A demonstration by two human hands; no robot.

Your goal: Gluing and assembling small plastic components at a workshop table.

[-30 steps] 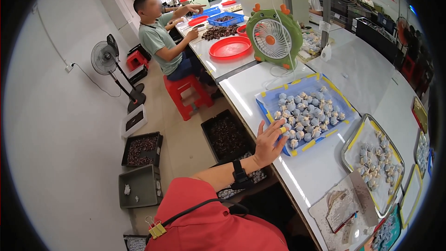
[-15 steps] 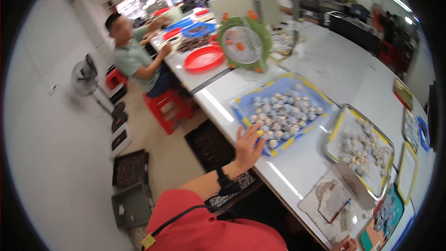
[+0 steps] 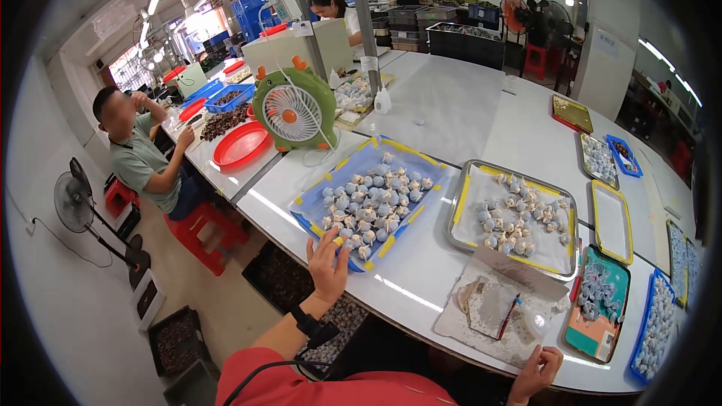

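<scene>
My left hand (image 3: pixel 329 265) reaches to the near-left corner of a blue tray (image 3: pixel 299 213) lined with paper and edged with yellow tape. Its fingers are stretched apart at the rim, and a yellow patch shows by one fingertip. Many small grey-blue rounded pieces with cream-coloured parts (image 3: pixel 368 207) lie heaped in this tray. At the table's front edge, my right hand (image 3: pixel 538 372) is closed, its fingers curled and thumb against them; whatever it may hold is too small to make out. Beside it lies a dusty grey board (image 3: pixel 466 323) with a thin red-and-dark pen-like tool (image 3: pixel 509 317).
A metal tray (image 3: pixel 459 214) of similar pieces stands right of the blue one. Further right are a teal-and-orange tray (image 3: pixel 602 301) and a blue basket (image 3: pixel 648 331). A green fan (image 3: pixel 295 109) stands behind. A person (image 3: pixel 143 146) sits at left on a red stool (image 3: pixel 203 237).
My view has swung right and up, so the trays and table appear further left. More of my right hand now shows. My left hand stays at the blue tray's corner.
</scene>
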